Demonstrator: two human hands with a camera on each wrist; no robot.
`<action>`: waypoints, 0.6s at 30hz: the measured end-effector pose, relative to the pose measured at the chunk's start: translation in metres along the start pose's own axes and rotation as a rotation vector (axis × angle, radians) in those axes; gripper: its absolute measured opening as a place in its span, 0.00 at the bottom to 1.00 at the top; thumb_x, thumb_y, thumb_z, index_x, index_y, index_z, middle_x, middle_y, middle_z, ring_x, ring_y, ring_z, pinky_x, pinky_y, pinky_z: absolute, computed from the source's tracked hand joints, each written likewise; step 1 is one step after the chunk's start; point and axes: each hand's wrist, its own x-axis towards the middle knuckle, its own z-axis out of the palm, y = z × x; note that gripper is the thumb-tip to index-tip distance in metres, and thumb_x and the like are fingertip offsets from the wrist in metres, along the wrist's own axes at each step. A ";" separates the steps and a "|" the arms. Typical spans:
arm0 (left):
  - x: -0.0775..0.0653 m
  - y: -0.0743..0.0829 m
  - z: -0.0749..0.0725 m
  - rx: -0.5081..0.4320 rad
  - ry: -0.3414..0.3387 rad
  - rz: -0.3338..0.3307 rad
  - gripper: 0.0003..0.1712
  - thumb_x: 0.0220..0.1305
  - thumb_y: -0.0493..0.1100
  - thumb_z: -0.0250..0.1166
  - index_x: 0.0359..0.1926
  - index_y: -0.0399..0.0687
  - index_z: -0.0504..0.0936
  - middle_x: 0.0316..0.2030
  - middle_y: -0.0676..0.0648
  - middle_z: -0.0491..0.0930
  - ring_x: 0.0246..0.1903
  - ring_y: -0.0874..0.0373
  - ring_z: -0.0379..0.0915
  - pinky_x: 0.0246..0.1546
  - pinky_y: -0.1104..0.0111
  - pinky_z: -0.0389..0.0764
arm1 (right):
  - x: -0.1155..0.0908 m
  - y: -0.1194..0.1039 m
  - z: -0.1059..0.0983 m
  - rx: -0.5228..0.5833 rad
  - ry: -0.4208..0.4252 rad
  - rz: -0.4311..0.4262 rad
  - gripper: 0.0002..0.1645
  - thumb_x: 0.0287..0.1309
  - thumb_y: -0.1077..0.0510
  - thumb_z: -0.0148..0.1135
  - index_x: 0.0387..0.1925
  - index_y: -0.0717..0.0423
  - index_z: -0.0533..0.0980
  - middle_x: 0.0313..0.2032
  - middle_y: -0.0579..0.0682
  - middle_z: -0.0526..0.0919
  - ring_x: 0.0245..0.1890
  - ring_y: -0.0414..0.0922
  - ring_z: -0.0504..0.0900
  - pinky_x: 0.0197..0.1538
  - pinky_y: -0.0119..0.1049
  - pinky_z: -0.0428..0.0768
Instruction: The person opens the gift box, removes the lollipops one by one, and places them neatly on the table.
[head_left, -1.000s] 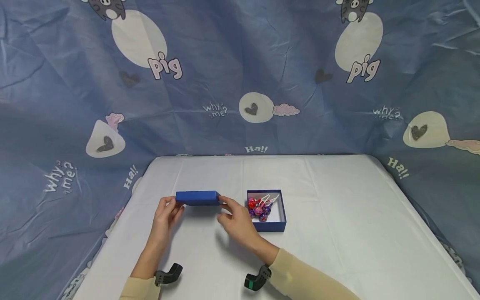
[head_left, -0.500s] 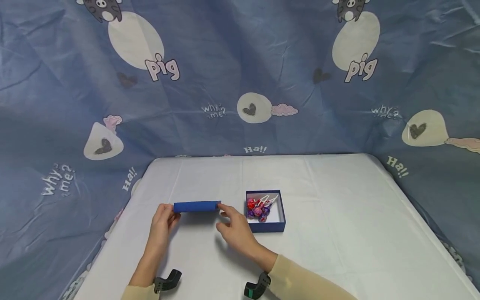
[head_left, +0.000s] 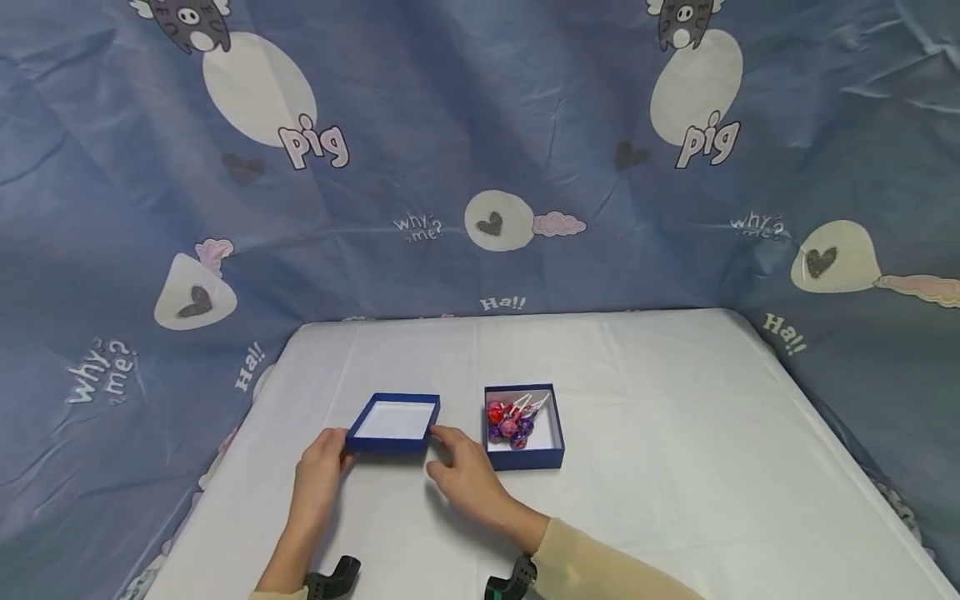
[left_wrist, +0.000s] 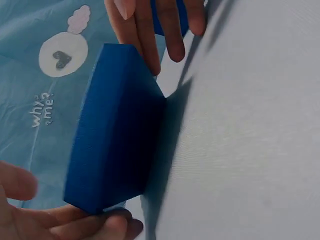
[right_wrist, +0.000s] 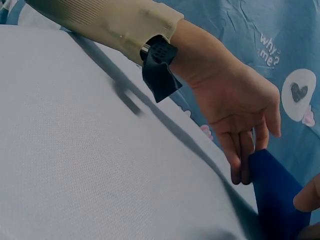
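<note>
A shallow blue box lid [head_left: 390,445], white inside, is held above the table between both hands. Its inner side tilts toward the head camera. At its left side is my left hand [head_left: 318,479], whose fairly straight fingers touch the edge while the thumb stands off in the right wrist view. My right hand [head_left: 471,483] touches the lid's right near corner with extended fingers, its thumb apart from it. Close to the right hand stands a matching blue box [head_left: 528,459], holding several wrapped lollipops [head_left: 510,423] in red, pink and purple with white sticks.
A white cloth covers the table [head_left: 637,483]. Behind it hangs a blue patterned curtain [head_left: 420,125]. Dark bands sit on both wrists, the left band [head_left: 333,579] and the right band [head_left: 512,580].
The lid has turned between the hands and come down nearer the table; its white inside now shows instead of just a blue side. The lollipop box keeps its place on the table.
</note>
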 end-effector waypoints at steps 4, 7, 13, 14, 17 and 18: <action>-0.005 -0.003 0.003 0.171 0.052 0.037 0.29 0.79 0.53 0.45 0.54 0.33 0.82 0.52 0.32 0.81 0.55 0.36 0.75 0.55 0.46 0.74 | -0.001 0.003 0.002 -0.004 -0.012 0.014 0.33 0.57 0.61 0.59 0.65 0.67 0.72 0.61 0.57 0.78 0.64 0.51 0.74 0.69 0.46 0.70; -0.008 -0.003 0.007 0.243 0.092 0.054 0.27 0.77 0.51 0.49 0.53 0.32 0.83 0.51 0.31 0.82 0.55 0.33 0.75 0.54 0.41 0.73 | -0.002 0.005 0.003 -0.009 -0.017 0.024 0.32 0.57 0.61 0.59 0.64 0.67 0.72 0.60 0.57 0.79 0.63 0.50 0.75 0.68 0.46 0.71; -0.009 -0.002 0.015 0.303 0.137 0.068 0.23 0.74 0.46 0.53 0.53 0.31 0.83 0.46 0.30 0.83 0.49 0.34 0.79 0.49 0.41 0.76 | -0.002 0.007 0.003 -0.003 -0.029 0.034 0.31 0.56 0.62 0.60 0.63 0.65 0.75 0.46 0.51 0.80 0.44 0.41 0.77 0.50 0.36 0.78; -0.010 -0.002 0.015 0.303 0.135 0.067 0.23 0.74 0.46 0.53 0.54 0.30 0.83 0.46 0.30 0.83 0.49 0.34 0.79 0.50 0.41 0.76 | -0.002 0.008 0.003 0.001 -0.031 0.033 0.31 0.56 0.63 0.60 0.62 0.65 0.75 0.44 0.51 0.80 0.41 0.40 0.75 0.47 0.34 0.78; -0.009 -0.002 0.016 0.305 0.122 0.058 0.24 0.74 0.46 0.53 0.55 0.29 0.82 0.48 0.29 0.82 0.52 0.33 0.77 0.53 0.40 0.74 | -0.001 0.009 0.004 0.011 -0.033 0.031 0.30 0.56 0.63 0.60 0.62 0.64 0.75 0.43 0.50 0.80 0.39 0.39 0.74 0.43 0.32 0.76; -0.009 -0.002 0.016 0.306 0.114 0.055 0.24 0.74 0.46 0.53 0.56 0.29 0.81 0.50 0.29 0.82 0.53 0.32 0.76 0.54 0.40 0.74 | -0.001 0.009 0.004 0.015 -0.033 0.029 0.30 0.55 0.63 0.60 0.62 0.64 0.75 0.43 0.50 0.80 0.39 0.39 0.75 0.43 0.31 0.77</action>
